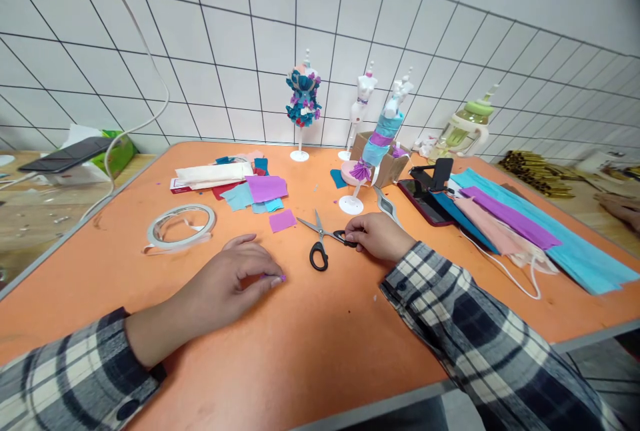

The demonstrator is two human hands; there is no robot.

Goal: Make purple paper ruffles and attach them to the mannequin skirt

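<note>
Your left grip (237, 278) pinched a tiny purple scrap (283, 278) — fingertips only, presumably because it was so small. Your right grip (377, 236) clasped one loop of the scissors (321, 234) — blades spread just left of it, probably for easy reach.

Scissors (321, 234) on table (310, 351), tape roll (173, 244) left, mannequins (303, 98) behind.

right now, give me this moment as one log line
left hand: pinching purple scrap | right hand: holding scissors | scissors: open, on table
</note>
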